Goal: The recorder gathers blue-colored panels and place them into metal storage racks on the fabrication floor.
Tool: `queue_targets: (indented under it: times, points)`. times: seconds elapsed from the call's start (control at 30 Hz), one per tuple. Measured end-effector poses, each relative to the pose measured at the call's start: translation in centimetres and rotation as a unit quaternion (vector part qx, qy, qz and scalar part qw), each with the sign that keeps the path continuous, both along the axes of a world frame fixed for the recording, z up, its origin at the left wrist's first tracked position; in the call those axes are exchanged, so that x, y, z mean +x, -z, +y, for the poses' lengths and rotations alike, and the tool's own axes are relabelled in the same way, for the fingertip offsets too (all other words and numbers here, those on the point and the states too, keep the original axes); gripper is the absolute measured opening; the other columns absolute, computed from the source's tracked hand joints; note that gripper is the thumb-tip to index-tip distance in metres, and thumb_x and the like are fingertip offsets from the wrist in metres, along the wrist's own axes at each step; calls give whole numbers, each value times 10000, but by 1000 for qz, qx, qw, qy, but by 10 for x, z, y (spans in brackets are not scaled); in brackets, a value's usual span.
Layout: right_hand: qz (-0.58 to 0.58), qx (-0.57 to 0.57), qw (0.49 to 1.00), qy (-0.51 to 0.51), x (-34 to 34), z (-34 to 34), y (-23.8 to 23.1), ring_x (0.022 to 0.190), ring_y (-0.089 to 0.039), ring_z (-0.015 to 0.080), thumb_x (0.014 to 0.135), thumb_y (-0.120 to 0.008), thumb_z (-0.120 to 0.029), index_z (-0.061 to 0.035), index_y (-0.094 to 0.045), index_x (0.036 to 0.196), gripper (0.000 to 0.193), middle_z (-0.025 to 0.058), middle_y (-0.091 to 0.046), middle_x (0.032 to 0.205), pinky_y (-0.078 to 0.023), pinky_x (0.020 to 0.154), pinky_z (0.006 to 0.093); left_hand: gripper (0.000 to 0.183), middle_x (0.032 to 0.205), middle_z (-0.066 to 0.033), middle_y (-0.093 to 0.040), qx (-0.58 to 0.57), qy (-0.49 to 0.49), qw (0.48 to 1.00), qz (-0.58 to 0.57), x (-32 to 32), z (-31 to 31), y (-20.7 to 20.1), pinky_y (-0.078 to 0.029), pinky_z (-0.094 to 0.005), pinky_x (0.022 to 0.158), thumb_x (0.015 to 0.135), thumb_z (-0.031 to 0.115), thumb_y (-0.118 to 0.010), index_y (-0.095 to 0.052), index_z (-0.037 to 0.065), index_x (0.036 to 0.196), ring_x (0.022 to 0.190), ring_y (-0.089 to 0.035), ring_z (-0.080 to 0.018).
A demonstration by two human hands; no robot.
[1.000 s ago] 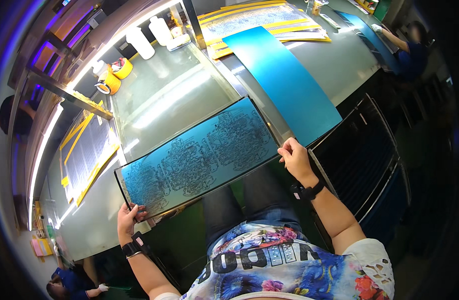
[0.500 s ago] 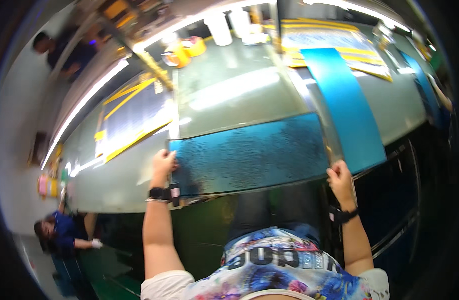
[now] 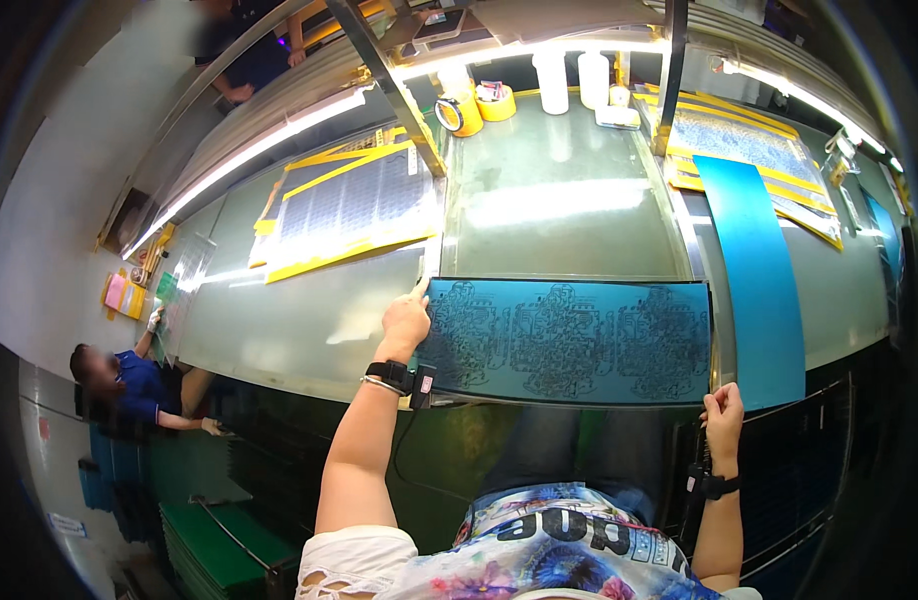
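A long blue circuit board panel (image 3: pixel 564 345) with dark trace patterns lies across the near edge of the glass-topped table, in front of my body. My left hand (image 3: pixel 407 318) is closed at its left edge, near the far left corner, fingers partly hidden. At the near right corner my right hand (image 3: pixel 722 408) pinches the edge between thumb and fingers. Just right of it, a plain blue panel (image 3: pixel 759 280) extends lengthwise away from me on the table. Each of my wrists wears a black band.
Yellow-edged films (image 3: pixel 349 205) lie to the left, more yellow-edged films (image 3: pixel 744 140) at the far right. Tape rolls (image 3: pixel 464 117) and white bottles (image 3: pixel 551 82) stand at the back under a lit metal frame (image 3: pixel 394 95). A co-worker (image 3: pixel 129 385) is at the left end.
The view has shifted, so the table sits farther right in it. The patterned panel now lies more level and squared with the table edge; my hands remain at its left and right ends.
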State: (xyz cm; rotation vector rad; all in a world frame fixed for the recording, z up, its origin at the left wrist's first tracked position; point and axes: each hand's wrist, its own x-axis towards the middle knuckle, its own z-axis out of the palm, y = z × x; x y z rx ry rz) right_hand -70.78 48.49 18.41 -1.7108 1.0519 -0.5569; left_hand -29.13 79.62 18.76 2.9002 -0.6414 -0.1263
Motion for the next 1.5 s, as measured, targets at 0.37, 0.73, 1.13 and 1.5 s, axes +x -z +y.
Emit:
queue_targets:
  times: [0.37,0.73,1.13,1.5]
  points:
    - [71,-86,994,-21,-5,-3,-8,568,-487,147,773,-563,-13,-54,-429,793,141,36,-446,635,-414,511,247,550,863,-133,-584,85,47,994,-44,-8,-6,-3,-480,-427,658,787,51,-409,-380,272,1290,766,-599,-316]
    - [277,-504,775,-261,82,-84,-24,1238,-261,350,717,-623,-402,-106,-443,1236,624,76,-343,1328,-302,938,461,365,1329,21,-385,25,145,965,-218,-11,4,4,-223,-516,991,862,200,-447,-465,156,1224,1293,-229,-232]
    - [337,-390,814,-267,92,-90,-21,1295,-175,334,783,-545,-440,-84,-305,1321,689,64,-243,1401,-208,1018,489,587,1433,-81,-171,27,88,990,-110,-29,7,19,-98,-570,1010,898,400,-352,-226,48,1350,1328,-107,-285]
    - [278,-426,816,-275,-35,23,-51,1253,-236,367,766,-568,-351,14,-424,1214,596,125,-312,1352,-258,986,486,630,1446,-56,-128,39,30,996,-80,-30,2,18,-82,-568,1017,896,454,-317,-177,61,1368,1339,-66,-243]
